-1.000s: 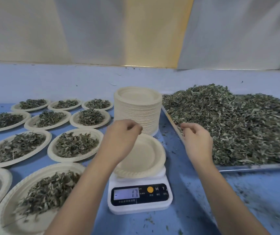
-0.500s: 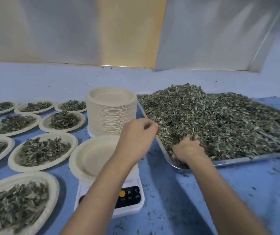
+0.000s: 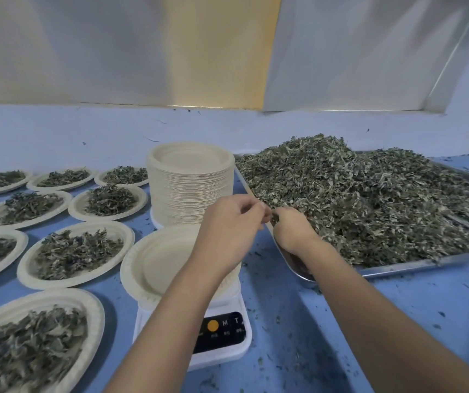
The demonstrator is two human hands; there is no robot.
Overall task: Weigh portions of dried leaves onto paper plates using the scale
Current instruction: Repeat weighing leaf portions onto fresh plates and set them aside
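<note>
The dried leaves (image 3: 369, 199) lie heaped on a metal tray (image 3: 397, 266), and the right hand (image 3: 292, 231) is sunk into the heap's near left corner, its grip curled down among the leaves and closing round a clump. The left hand (image 3: 233, 219) sits just beside it at the tray's edge, fingertips almost touching the right grip; its fingers are curled with thumb and forefinger drawn together, but whether they pinch any leaf cannot be told. Below and to the left of both grips, an empty paper plate (image 3: 159, 262) rests on the scale (image 3: 222, 333), whose display is hidden under the left forearm. Just beyond the left grip stands a stack of paper plates (image 3: 190, 191), and farther left filled plates (image 3: 77, 251) are spread over the blue tabletop (image 3: 397, 321). The step in hand seems to be gathering a portion for the empty plate. The next move likely calls for lifting the clump clear of the tray's rim, carrying it left over the plate, releasing it there gently, and moving the forearm aside so the reading shows.
</note>
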